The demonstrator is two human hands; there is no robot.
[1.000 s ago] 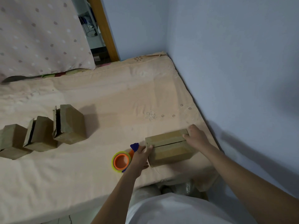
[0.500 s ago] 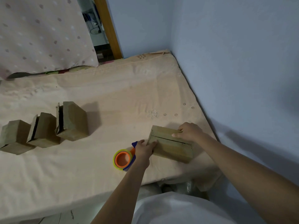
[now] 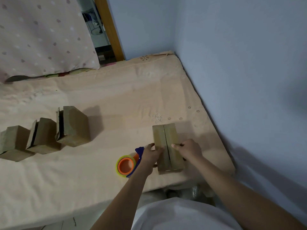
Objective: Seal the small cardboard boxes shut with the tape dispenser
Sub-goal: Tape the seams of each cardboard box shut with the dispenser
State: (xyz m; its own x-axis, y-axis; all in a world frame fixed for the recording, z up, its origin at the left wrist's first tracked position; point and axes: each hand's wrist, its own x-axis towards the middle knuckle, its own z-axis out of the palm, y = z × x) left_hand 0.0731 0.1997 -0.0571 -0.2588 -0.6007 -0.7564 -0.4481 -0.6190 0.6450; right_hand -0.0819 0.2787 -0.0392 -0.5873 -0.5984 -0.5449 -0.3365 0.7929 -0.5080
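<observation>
**Both hands on one box, flaps closed, seam untaped**

A small cardboard box [image 3: 167, 146] lies flat on the peach-coloured bed sheet [image 3: 116, 100], near the bed's front edge, at about 5 o'clock from the middle of the bed. Its long axis runs from 12 to 6 o'clock, and its two top flaps meet in a dark seam down the middle.

The left hand [image 3: 152, 155] holds the box's 9 o'clock side. Its fingers are curled against the left flap, with the thumb on the near side wall, so it grips the box edge. How tightly it grips cannot be told.

The right hand [image 3: 189, 149] sits on the 3 o'clock side. Its fingers are bent over the right flap, with one fingertip [image 3: 173, 145] reaching almost to the seam, and the rest of the hand wraps down the box's outer wall.

The tape dispenser [image 3: 127, 164] lies on the sheet just beside the left hand, at 9 o'clock from the box. It has a blue frame and an orange core with a yellowish roll of tape around it. Neither hand touches it, though the left wrist partly covers its frame.

Three more boxes [image 3: 73, 127] stand in a row at 9 o'clock, well apart from the hands, and at least two show a gaping flap. A spotted pillow [image 3: 41, 35] lies at 11 o'clock.
</observation>
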